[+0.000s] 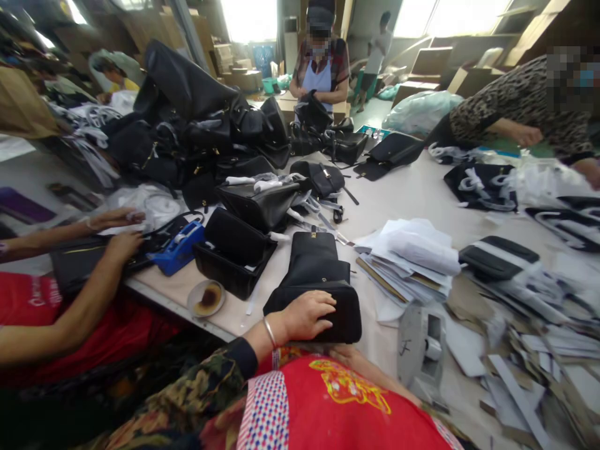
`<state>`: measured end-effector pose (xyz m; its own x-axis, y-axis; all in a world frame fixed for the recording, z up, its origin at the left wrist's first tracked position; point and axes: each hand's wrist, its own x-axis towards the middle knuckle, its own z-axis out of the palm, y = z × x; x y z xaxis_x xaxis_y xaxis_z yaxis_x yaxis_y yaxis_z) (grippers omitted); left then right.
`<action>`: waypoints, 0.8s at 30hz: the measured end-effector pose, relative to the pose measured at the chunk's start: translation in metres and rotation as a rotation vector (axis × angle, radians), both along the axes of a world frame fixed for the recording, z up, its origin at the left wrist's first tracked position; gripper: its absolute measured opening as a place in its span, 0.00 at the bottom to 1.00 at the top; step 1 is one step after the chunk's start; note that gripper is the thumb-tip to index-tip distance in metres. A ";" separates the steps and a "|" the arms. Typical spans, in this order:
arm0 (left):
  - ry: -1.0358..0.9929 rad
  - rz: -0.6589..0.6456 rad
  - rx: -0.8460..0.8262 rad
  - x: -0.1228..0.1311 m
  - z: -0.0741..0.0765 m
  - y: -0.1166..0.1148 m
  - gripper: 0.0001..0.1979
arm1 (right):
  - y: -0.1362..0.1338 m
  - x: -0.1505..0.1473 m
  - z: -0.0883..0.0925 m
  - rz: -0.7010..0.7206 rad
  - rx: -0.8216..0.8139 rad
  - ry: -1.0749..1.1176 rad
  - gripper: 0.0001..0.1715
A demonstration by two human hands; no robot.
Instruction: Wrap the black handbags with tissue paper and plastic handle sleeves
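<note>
A black bag lies in front of me on the table, its long flap with a small metal clasp laid out away from me. My left hand, with a bangle at the wrist, rests on the bag's near panel with the fingers stretched out. Low against the bag's near edge is my right hand; its fingers are hidden by the bag and the red apron. Just left of the bag stands another black bag with its top raised.
A small dish of brown stuff and a blue tape dispenser sit left. Papers, a grey tape dispenser and cardboard scraps lie right. Black bags are heaped behind. A co-worker's hands work at left; others stand across.
</note>
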<state>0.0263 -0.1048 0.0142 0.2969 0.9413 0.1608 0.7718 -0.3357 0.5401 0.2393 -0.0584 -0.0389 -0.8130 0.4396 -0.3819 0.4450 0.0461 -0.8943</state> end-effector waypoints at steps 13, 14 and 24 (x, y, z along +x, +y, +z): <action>-0.359 0.468 -0.214 -0.065 0.017 -0.054 0.16 | 0.080 0.001 0.060 -0.217 0.500 0.024 0.30; -0.393 0.405 -0.278 -0.066 0.022 -0.054 0.16 | 0.081 0.002 0.060 -0.142 0.458 0.048 0.27; -0.168 0.874 -0.469 -0.087 -0.007 -0.025 0.16 | 0.089 0.012 0.033 -0.738 -0.279 -0.012 0.24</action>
